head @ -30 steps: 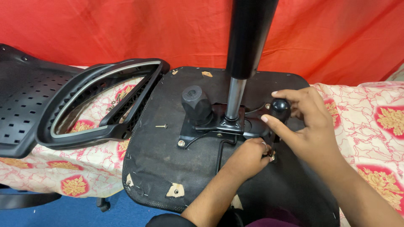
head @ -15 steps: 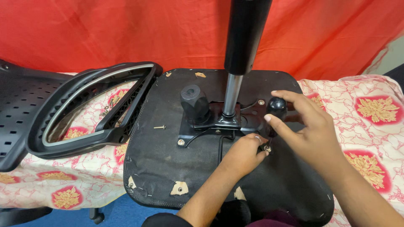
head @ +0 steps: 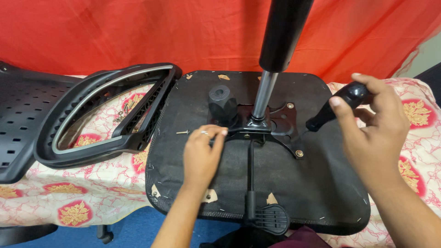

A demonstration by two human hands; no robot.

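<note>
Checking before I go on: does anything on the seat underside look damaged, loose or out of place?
Yes. The seat's fabric is torn along the front edge, with pale patches showing. A loose screw lies on it beside the left hand. More screws sit on the cloth inside the armrest.

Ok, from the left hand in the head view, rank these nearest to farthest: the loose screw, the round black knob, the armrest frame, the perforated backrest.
From the left hand:
1. Loose screw, just left of the fingers.
2. Round black knob, above, roughly as near; too close to call.
3. Armrest frame, further left.
4. Perforated backrest, far left edge.

Glossy plastic knob point(head: 353, 92), matt cloth seat underside point(head: 321, 193), chrome rod point(head: 264, 94).
</note>
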